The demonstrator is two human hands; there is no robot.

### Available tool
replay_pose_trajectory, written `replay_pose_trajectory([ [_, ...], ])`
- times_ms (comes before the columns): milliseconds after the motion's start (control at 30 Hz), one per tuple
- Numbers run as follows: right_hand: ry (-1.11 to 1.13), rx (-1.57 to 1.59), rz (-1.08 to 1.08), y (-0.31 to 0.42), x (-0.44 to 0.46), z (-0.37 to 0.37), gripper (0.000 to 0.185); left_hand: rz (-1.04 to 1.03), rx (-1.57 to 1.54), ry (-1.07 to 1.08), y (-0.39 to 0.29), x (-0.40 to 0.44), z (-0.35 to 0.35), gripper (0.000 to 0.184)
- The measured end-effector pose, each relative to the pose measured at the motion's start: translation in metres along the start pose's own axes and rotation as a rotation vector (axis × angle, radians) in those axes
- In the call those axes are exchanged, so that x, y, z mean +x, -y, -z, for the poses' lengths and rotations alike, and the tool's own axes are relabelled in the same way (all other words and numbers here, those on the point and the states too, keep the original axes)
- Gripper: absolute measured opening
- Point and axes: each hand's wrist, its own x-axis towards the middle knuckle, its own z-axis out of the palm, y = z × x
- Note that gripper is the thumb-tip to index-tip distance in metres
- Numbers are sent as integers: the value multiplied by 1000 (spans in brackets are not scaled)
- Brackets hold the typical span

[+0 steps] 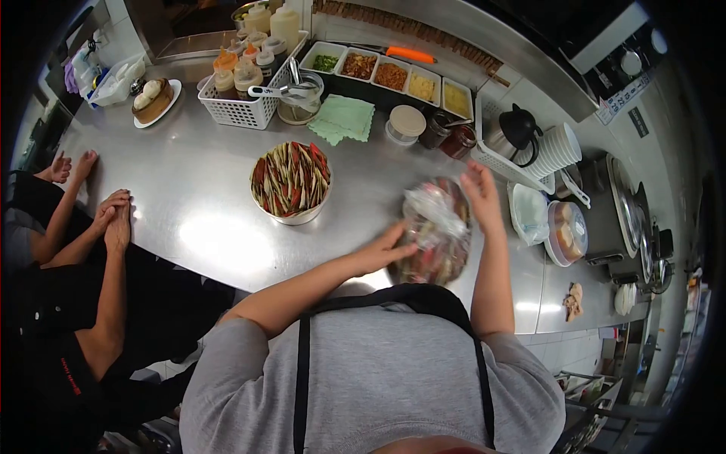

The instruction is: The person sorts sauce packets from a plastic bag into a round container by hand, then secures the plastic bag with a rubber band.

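A clear plastic bag (432, 234) lies on the steel counter close to my body, blurred by motion. Red and dark green pieces show through it; their kind is hard to make out. My left hand (382, 252) is at the bag's left side, fingers stretched out against it. On the bag's right, my right hand (481, 193) is raised with fingers apart, holding nothing. To the left of the bag stands a round white tub (296, 217), packed with upright red and dark green strips (291, 178) that look like peppers.
A white basket of squeeze bottles (234, 110), a green cloth (342, 119) and a topping tray (392, 78) line the back. Lidded containers (406, 125), a white basket (491, 151) and stacked bowls (556, 151) stand right. At left, co-workers' hands (113, 208) rest near the counter edge.
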Motion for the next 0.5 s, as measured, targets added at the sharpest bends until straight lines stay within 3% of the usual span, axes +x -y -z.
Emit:
replay_pose_trajectory([
  [67, -68, -48, 101, 5, 45, 14, 47, 0, 10, 171, 8, 10, -8, 79],
  [133, -111, -147, 163, 7, 92, 33, 48, 231, -80, 338, 5, 10, -11, 69],
  [200, -156, -216, 243, 6, 132, 48, 44, 107, 27, 279, 22, 7, -12, 39],
  [267, -173, -208, 224, 3, 166, 59, 42, 10, 44, 143, 22, 3, -4, 33],
  [400, -132, -184, 282, 0, 217, 76, 43, 49, 98, -8, 13, -2, 12, 30],
  [467, -112, -600, 47, 4, 245, 82, 42, 93, 109, 30, 11, -3, 13, 32],
  [500, -108, -603, 49, 1, 249, 82, 42, 92, 104, 26, 12, -1, 13, 32],
])
